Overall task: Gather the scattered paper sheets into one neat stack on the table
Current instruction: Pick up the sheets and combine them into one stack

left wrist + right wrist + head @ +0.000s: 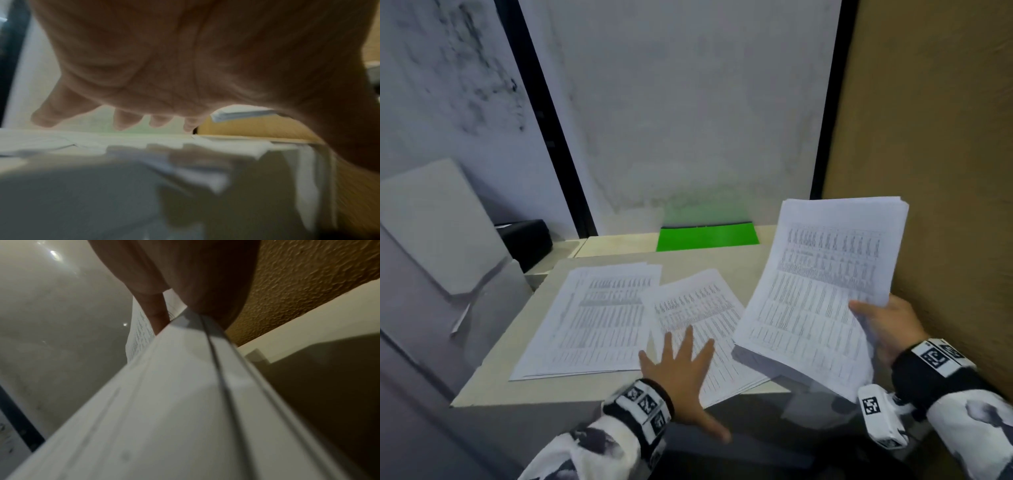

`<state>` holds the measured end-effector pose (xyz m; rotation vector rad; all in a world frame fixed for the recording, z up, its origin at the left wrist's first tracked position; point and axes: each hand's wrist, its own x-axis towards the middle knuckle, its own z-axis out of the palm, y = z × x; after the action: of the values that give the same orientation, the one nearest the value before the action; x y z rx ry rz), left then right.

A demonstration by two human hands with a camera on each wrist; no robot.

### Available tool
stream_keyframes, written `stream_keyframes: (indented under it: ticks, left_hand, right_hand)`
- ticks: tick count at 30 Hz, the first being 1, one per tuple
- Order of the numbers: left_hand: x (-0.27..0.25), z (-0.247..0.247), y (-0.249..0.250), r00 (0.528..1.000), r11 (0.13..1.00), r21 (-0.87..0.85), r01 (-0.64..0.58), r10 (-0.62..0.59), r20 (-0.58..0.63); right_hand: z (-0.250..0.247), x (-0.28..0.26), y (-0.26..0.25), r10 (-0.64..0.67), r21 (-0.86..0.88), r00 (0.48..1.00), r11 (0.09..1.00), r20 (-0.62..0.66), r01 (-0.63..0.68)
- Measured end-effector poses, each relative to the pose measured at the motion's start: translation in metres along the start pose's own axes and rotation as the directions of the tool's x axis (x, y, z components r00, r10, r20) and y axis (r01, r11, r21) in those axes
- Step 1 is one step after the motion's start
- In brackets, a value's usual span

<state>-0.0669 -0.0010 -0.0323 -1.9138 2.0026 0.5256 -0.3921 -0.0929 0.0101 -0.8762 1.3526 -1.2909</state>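
My right hand (880,322) grips a thick bundle of printed sheets (822,284) by its right edge and holds it tilted above the table's right side; the right wrist view shows the bundle's edge (185,386) pinched between thumb and fingers. My left hand (681,366) is spread flat, fingers straight, over the near end of a skewed pile of sheets (698,315) in the middle of the table. In the left wrist view the palm (185,65) hovers just above the blurred papers (123,141). A third pile of sheets (592,322) lies flat to the left.
The beige table (722,260) is small, with its front edge right at my left wrist. A green folder (707,236) lies at the back by the white wall. A grey machine (445,253) stands on the left, a brown textured wall (935,137) on the right.
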Motion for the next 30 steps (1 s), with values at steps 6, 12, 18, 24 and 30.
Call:
stream_keyframes:
  ticks: [6, 12, 18, 24, 30]
  left_hand:
    - [-0.006, -0.007, 0.001, 0.996, 0.995, 0.028, -0.092, 0.093, -0.011]
    - [-0.016, -0.089, -0.045, 0.908, 0.944, -0.315, -0.098, -0.045, -0.418]
    - [-0.018, -0.140, -0.027, 0.530, 0.773, -0.463, -0.434, -0.197, -0.825]
    - [-0.006, -0.113, 0.052, 0.431, 0.664, -0.128, -0.737, 0.315, -0.846]
    - [0.029, -0.047, 0.050, 0.845, 0.776, -0.343, -0.529, 0.443, -0.301]
  right_hand:
    - [-0.012, 0.006, 0.004, 0.102, 0.048, 0.994, 0.994, -0.032, -0.101]
    - [-0.023, 0.001, 0.009, 0.207, 0.100, 0.978, 0.973, 0.021, -0.208]
    - [-0.016, -0.010, 0.031, 0.340, 0.094, 0.939, 0.935, 0.051, -0.343]
    - [0.000, -0.031, 0.041, 0.389, 0.308, 0.891, 0.840, 0.236, -0.448]
    - [-0.020, -0.045, 0.040, 0.314, 0.488, 0.917, 0.777, 0.247, -0.398]
